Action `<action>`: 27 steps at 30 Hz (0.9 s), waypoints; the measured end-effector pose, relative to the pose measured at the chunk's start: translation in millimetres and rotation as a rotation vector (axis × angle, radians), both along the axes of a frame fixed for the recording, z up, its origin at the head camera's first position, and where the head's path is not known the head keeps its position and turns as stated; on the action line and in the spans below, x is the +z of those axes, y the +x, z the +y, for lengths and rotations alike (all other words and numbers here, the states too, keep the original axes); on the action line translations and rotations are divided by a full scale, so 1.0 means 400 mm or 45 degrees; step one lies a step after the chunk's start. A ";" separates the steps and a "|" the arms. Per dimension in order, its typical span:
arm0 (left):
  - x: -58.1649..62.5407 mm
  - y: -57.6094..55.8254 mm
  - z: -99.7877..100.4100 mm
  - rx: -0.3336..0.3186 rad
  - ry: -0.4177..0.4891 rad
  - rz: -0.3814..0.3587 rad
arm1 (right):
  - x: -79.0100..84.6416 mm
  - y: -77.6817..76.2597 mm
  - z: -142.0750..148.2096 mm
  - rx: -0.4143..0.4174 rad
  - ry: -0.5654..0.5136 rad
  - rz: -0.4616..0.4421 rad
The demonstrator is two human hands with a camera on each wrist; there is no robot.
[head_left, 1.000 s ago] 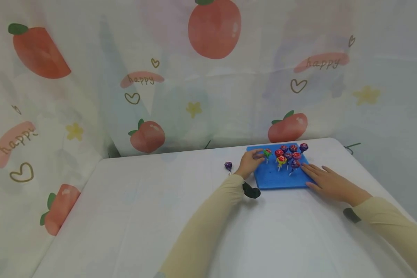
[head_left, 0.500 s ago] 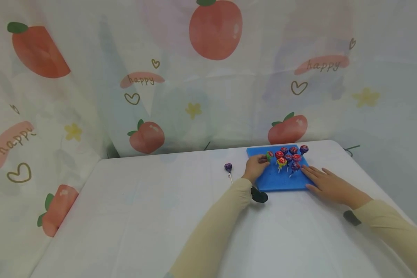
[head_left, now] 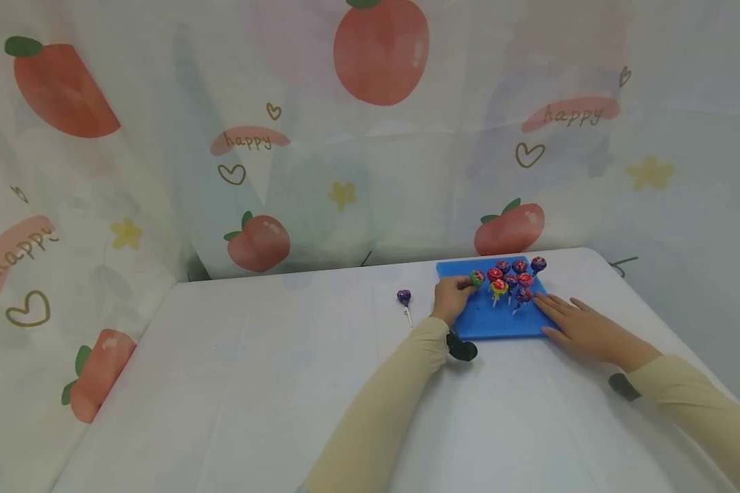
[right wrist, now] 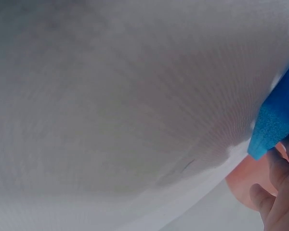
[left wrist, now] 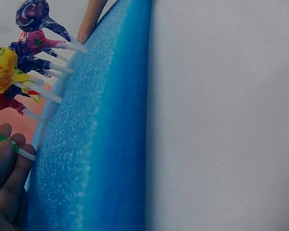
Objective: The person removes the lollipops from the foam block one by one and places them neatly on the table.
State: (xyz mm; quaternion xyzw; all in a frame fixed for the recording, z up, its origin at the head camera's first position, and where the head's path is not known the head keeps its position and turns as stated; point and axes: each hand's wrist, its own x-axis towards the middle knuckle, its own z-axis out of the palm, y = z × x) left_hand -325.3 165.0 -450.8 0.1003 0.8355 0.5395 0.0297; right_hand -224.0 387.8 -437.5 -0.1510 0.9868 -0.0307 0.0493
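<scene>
My left hand (head_left: 450,299) pinches a green-wrapped lollipop (head_left: 477,277) over the left part of a blue foam board (head_left: 490,327). In the left wrist view the fingers grip it near the wrapper's base, and its white stick (left wrist: 26,154) meets the foam surface. Several lollipops stand in the board to the right, among them a yellow-wrapped one (head_left: 499,287) and a purple one (head_left: 523,295). My right hand (head_left: 582,329) rests along the board's right edge with its fingers extended; the right wrist view shows only part of this hand (right wrist: 282,192) beside a board corner.
A loose purple lollipop (head_left: 403,297) lies on the white-covered table (head_left: 271,383), left of the board. Behind the table hangs a fruit-printed cloth (head_left: 382,157). One lollipop (head_left: 538,264) stands at the board's back right corner.
The left hand has moved right and slightly nearer with the green lollipop, bringing it beside the standing cluster, and has stayed almost still since half a second ago. The right hand keeps its place.
</scene>
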 end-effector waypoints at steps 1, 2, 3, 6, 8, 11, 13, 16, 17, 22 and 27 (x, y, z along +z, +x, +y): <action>0.000 0.000 -0.001 0.003 0.005 -0.003 | 0.001 -0.001 -0.001 -0.001 -0.004 -0.004; -0.001 0.000 -0.002 0.005 0.012 -0.007 | 0.001 -0.001 -0.001 -0.002 -0.008 -0.006; -0.002 0.000 -0.003 0.005 0.021 -0.013 | 0.001 -0.001 -0.002 -0.003 -0.010 -0.008; -0.004 0.001 -0.008 0.007 0.082 -0.037 | 0.000 -0.001 -0.003 -0.007 -0.013 -0.011; -0.006 0.003 -0.012 0.003 0.131 -0.046 | 0.000 0.000 -0.004 -0.011 -0.022 -0.015; -0.008 0.004 -0.020 -0.005 0.200 -0.042 | -0.001 0.001 -0.005 -0.013 -0.027 -0.015; -0.009 0.004 -0.024 -0.010 0.225 -0.027 | -0.001 0.001 -0.005 -0.012 -0.026 -0.010; -0.009 0.002 -0.030 -0.026 0.267 -0.007 | -0.001 0.001 -0.004 -0.006 -0.023 -0.002; -0.009 0.002 -0.031 -0.035 0.287 -0.005 | -0.001 0.001 -0.004 -0.005 -0.023 0.000; -0.007 0.000 -0.033 -0.064 0.379 -0.029 | -0.001 -0.001 -0.006 -0.004 -0.020 -0.003; 0.008 0.008 -0.038 -0.060 0.392 -0.022 | 0.000 0.001 -0.007 -0.003 -0.015 -0.004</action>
